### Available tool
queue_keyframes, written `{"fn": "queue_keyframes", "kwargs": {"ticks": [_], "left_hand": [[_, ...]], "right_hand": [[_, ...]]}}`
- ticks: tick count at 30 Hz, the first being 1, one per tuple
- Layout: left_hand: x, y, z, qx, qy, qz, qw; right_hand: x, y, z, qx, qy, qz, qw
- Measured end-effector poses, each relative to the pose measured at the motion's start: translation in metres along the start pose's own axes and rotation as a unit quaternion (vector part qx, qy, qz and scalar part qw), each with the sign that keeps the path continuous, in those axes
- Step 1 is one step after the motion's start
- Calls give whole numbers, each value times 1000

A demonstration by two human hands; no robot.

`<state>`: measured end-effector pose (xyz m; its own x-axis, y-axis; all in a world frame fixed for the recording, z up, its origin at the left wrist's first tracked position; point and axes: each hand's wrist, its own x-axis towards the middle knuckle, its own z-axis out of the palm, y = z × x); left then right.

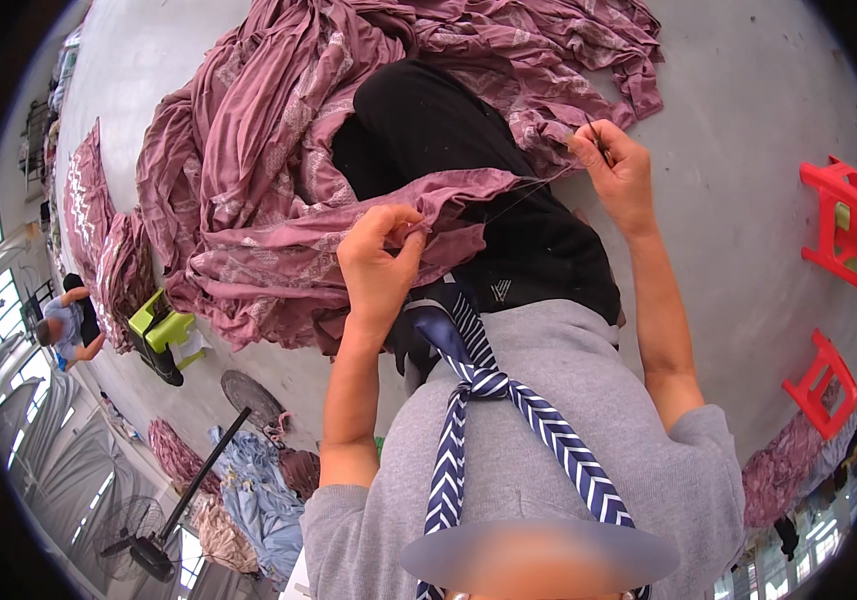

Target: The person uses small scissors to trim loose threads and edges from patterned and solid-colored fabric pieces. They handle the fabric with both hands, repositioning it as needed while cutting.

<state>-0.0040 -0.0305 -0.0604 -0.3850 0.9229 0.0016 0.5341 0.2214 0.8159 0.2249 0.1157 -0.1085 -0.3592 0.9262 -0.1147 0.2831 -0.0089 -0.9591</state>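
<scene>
My left hand (384, 262) pinches the edge of a dusty-pink patterned cloth (279, 262) that lies across my lap. Its fingertips are pressed together on the fabric. Farther right and higher, my right hand (617, 175) is closed around a small dark tool (599, 145) with thin points, its exact kind too small to tell. Thin loose threads (539, 187) run taut from the cloth's edge toward the right fingers. The same cloth spreads in large folds beyond my knees. My black trousers (539, 240) show beneath it.
Two red plastic stools (854, 225) stand on the grey floor to the right. At left are a lime-green stool (174, 335), a standing fan (139, 540) and piles of blue cloth (259, 490) and pink cloth. Another person (74, 325) sits at far left.
</scene>
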Motion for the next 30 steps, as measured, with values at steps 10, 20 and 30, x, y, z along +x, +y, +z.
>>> {"fn": "queue_keyframes", "kwargs": {"ticks": [10,20,30], "left_hand": [[-2,8,15,92,11,221,971],[-11,-5,28,71,41,305,949],[-20,-10,32,74,19,273,959]], "right_hand": [[-7,-36,26,9,-167,-1,986],[-21,-27,45,97,-312,111,939],[-29,-23,46,357,-183,214,890]]}}
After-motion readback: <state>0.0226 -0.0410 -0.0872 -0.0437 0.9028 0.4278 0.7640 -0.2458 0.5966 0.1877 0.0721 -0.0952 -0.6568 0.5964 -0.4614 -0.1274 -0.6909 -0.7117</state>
